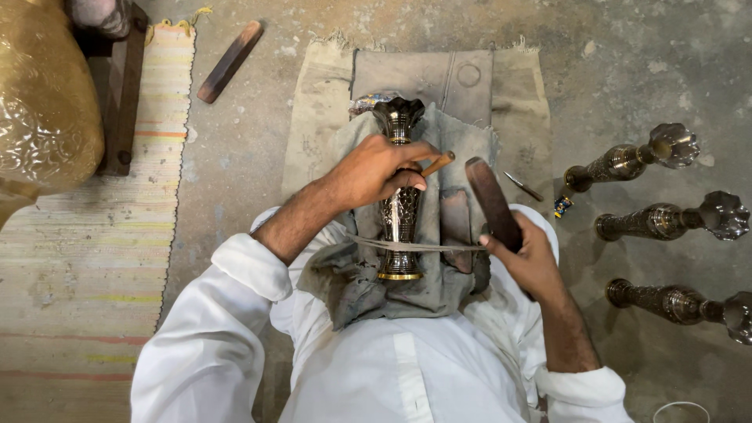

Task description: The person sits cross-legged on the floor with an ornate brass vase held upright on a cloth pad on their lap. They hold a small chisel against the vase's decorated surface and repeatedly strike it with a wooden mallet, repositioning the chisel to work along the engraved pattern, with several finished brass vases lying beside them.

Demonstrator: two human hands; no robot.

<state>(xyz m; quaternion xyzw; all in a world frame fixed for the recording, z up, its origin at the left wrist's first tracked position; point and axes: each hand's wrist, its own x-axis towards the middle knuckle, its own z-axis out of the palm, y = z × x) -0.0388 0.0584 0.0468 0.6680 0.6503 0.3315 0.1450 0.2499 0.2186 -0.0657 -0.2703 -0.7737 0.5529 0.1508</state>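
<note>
A dark engraved metal vase with a brass foot lies on a grey cloth across my lap, its fluted mouth pointing away from me. My left hand rests on the vase's neck and grips a thin wooden-handled tool against it. To the right of the vase, my right hand holds a dark wooden mallet stick raised at a slant. A thin band crosses the vase's lower body.
Three similar engraved vases lie on the concrete floor at the right. A small metal tool lies beside the cloth. A wooden stick lies far left, near a striped mat and a golden embossed vessel.
</note>
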